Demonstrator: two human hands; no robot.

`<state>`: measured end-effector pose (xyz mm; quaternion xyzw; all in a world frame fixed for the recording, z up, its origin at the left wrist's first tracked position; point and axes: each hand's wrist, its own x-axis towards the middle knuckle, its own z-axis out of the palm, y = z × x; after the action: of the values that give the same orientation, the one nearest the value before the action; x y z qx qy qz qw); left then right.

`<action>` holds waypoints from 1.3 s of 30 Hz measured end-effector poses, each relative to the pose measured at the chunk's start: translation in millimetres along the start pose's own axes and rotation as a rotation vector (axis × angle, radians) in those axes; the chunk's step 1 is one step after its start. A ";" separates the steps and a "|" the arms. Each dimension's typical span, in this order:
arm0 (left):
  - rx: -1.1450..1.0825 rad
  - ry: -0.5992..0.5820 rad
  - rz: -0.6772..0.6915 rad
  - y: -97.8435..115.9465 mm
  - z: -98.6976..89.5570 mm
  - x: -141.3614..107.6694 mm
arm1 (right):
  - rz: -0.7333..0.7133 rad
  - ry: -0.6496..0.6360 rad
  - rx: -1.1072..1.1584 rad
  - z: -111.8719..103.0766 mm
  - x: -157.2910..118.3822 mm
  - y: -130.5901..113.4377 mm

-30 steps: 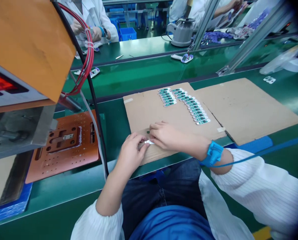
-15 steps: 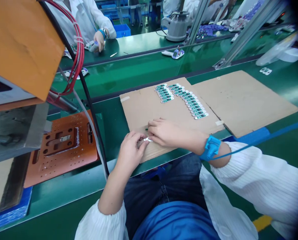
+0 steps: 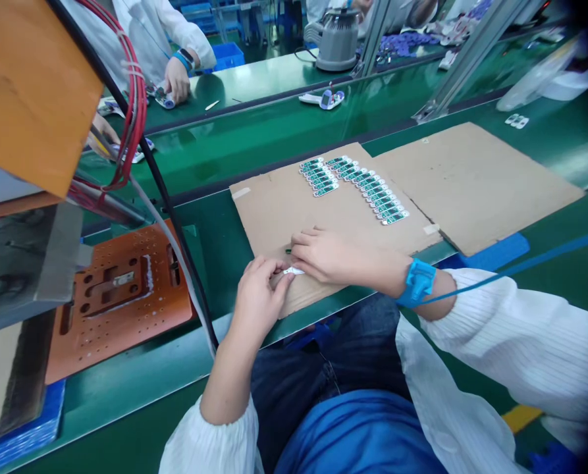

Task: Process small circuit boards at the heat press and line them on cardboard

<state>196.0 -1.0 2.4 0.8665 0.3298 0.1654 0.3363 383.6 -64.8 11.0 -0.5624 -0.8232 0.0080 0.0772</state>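
My left hand (image 3: 261, 289) pinches the left end of a small white strip (image 3: 292, 270) low on the cardboard sheet (image 3: 284, 210). My right hand (image 3: 323, 257), with a blue band at the wrist, has its fingers curled down at the strip's right side. A bit of green shows beside its fingertips; what they hold is hidden. Farther back on the same cardboard lie several small green circuit boards with white ends (image 3: 373, 191), set side by side in slanting rows.
To the left, an orange perforated plate (image 3: 150, 306) lies under a machine with a metal head (image 3: 27, 257) and hanging cables (image 3: 135, 99). A second cardboard sheet (image 3: 481, 184) is at right. Across the green bench, a person's hand (image 3: 178, 79) holds a small part.
The view has shifted slightly. My two hands stay at the white strip, nearly unmoved. Across the bench, the person's other hand has come into sight behind the cables.
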 end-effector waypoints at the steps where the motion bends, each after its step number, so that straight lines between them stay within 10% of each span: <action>1: -0.003 -0.001 0.001 -0.3 -0.1 0.0 | 0.017 0.016 0.030 0.6 -1.1 -0.2; 13: 0.054 -0.036 -0.004 3.5 -2.1 0.4 | 0.206 0.308 0.423 10.3 -34.7 -2.6; 30: 0.586 -0.336 0.008 40.9 -9.8 29.5 | 0.214 0.342 0.403 21.4 -37.6 -0.6; 39: 0.558 -0.286 0.080 29.0 -8.3 24.5 | 0.210 0.380 0.409 21.7 -37.7 0.9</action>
<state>223.0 3.5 30.0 0.9521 0.2773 -0.0419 0.1216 394.9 -97.7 -15.0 -0.6086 -0.7127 0.0764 0.3403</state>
